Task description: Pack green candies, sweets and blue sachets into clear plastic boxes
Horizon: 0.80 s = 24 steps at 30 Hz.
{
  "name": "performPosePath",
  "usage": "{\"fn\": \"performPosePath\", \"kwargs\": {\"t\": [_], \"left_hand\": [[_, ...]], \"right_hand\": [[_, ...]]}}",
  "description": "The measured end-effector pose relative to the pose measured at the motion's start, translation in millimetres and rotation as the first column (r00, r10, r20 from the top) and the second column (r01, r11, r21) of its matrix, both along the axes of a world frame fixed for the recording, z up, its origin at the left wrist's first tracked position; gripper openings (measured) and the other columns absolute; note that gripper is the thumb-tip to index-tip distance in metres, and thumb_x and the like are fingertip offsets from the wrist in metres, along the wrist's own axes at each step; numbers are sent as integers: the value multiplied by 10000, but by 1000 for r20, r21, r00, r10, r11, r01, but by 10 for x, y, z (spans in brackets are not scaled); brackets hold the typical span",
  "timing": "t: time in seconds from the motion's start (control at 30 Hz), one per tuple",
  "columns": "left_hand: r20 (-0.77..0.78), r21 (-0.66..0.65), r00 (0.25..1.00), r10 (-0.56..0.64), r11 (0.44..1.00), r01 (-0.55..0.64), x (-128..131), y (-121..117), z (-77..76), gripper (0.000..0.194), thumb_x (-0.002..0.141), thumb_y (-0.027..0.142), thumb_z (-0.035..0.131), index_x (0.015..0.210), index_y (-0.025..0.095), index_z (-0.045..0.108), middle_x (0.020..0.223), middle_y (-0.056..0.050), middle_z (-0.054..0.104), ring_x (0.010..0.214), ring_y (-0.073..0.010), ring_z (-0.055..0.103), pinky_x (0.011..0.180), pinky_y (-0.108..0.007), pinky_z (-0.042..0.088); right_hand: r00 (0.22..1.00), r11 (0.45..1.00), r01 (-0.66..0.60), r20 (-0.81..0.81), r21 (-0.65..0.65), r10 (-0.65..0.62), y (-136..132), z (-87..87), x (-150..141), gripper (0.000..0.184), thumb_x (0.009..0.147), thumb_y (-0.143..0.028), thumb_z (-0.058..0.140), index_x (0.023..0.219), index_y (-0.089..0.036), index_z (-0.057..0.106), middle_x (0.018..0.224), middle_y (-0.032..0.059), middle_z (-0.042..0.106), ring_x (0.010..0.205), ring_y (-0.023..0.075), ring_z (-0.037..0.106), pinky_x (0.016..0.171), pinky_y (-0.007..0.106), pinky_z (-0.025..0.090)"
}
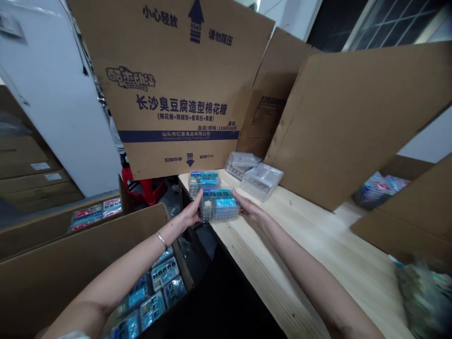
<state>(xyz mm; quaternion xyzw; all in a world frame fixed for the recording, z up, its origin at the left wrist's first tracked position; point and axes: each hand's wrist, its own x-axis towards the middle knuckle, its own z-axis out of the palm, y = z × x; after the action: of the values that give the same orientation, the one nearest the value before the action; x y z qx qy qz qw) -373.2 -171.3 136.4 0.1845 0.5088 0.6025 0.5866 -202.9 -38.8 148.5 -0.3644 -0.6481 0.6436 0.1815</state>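
A stack of clear plastic packs with blue labels (221, 205) sits at the near left edge of the wooden table, between my two hands. My left hand (192, 210) grips its left side, a metal bangle on the wrist. On the opposite side my right hand (249, 207) presses against the stack, fingers partly hidden behind it. Just beyond stands a second stack of blue-labelled packs (204, 180). Two groups of clear plastic trays (262, 181) lie behind, to the right.
Below left, an open cardboard box (81, 273) holds several blue-labelled packs (152, 308). Tall cardboard panels (183, 61) stand around the wooden table (318, 235). A red stool (150, 186) is behind the box. A blurred plastic bag (420, 292) lies at right.
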Motion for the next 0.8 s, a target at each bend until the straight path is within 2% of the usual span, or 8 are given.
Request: {"fn": "performPosePath", "kwargs": {"t": [0.17, 0.27, 0.33, 0.43, 0.53, 0.6, 0.7, 0.8], "left_hand": [[58, 40, 997, 50, 998, -53, 170, -158, 11, 592, 789, 661, 450, 1091, 179, 615, 900, -101, 713, 820, -256, 666, 694, -375, 528], [45, 102, 996, 75, 992, -79, 242, -308, 106, 548, 803, 629, 465, 1056, 174, 635, 821, -98, 718, 772, -253, 671, 653, -346, 527], [15, 143, 995, 98, 985, -99, 215, -347, 281, 535, 814, 615, 460, 1040, 166, 645, 800, -103, 718, 765, -257, 669, 642, -341, 522], [-34, 226, 990, 135, 966, -124, 16, -269, 665, 522, 846, 592, 421, 1036, 161, 648, 810, -102, 718, 774, -254, 663, 666, -355, 521], [-65, 316, 987, 146, 941, -118, -312, -55, 1014, 501, 873, 563, 389, 1007, 155, 647, 787, -86, 713, 738, -234, 655, 696, -374, 523], [-56, 317, 985, 160, 939, -134, -532, 114, 1139, 478, 885, 536, 380, 904, 139, 645, 722, -77, 699, 669, -213, 642, 681, -363, 524], [-28, 291, 979, 201, 939, -185, -795, 338, 1147, 426, 883, 500, 396, 773, 147, 607, 643, -52, 670, 582, -187, 612, 651, -341, 522], [-18, 291, 979, 204, 938, -190, -965, 498, 1023, 371, 876, 466, 416, 732, 166, 580, 611, -29, 650, 556, -178, 597, 652, -334, 521]], "right_hand": [[993, 981, 36, -106, -189, -56, -232, 23, 55, 405, 816, -572, 522, 886, -193, 644, 765, 29, 692, 708, 153, 621, 682, 247, 470], [986, 981, 14, -158, -192, -45, -363, 107, 106, 351, 887, -499, 447, 910, -207, 640, 849, 43, 705, 772, 164, 647, 717, 252, 492], [980, 994, 10, -196, -105, -31, -409, 267, 64, 353, 910, -480, 409, 954, -213, 635, 898, 47, 707, 816, 173, 651, 748, 257, 500], [966, 1000, -1, -259, 7, 2, -357, 648, -156, 358, 928, -459, 388, 1012, -201, 622, 915, 48, 703, 836, 176, 645, 766, 260, 502], [946, 1000, -26, -322, 11, 28, -181, 1039, -511, 329, 941, -423, 389, 994, -184, 609, 860, 34, 698, 781, 157, 633, 735, 249, 498], [947, 999, -18, -321, -28, 8, -42, 1207, -757, 307, 943, -406, 398, 952, -177, 602, 788, 20, 688, 719, 143, 619, 707, 244, 495], [963, 997, 6, -268, -79, -27, 140, 1259, -1057, 306, 945, -407, 397, 905, -172, 588, 686, 6, 663, 637, 136, 598, 683, 259, 494], [980, 999, 14, -196, -43, -22, 282, 1129, -1245, 344, 949, -439, 363, 898, -176, 578, 640, 6, 651, 607, 144, 596, 680, 286, 496]]}}
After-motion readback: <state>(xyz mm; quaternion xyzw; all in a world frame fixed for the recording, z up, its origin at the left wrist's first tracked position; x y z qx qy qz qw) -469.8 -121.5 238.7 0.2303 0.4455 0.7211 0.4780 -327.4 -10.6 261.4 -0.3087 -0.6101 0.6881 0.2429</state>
